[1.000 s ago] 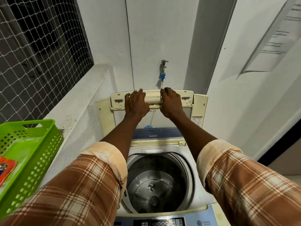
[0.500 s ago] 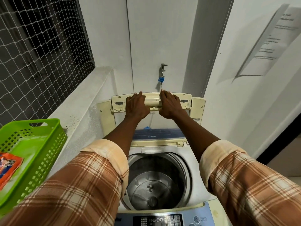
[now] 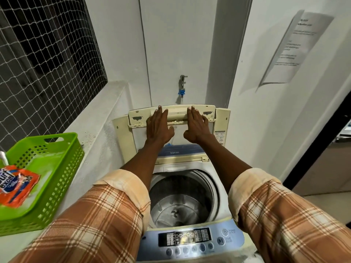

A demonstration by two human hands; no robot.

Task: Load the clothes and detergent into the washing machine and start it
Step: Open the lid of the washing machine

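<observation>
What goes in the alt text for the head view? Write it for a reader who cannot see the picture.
Both hands, left hand and right hand, lie flat with straight fingers on the raised lid of a top-loading washing machine, whose drum shows no clothes. To the left, a green basket on a ledge holds an orange detergent packet.
</observation>
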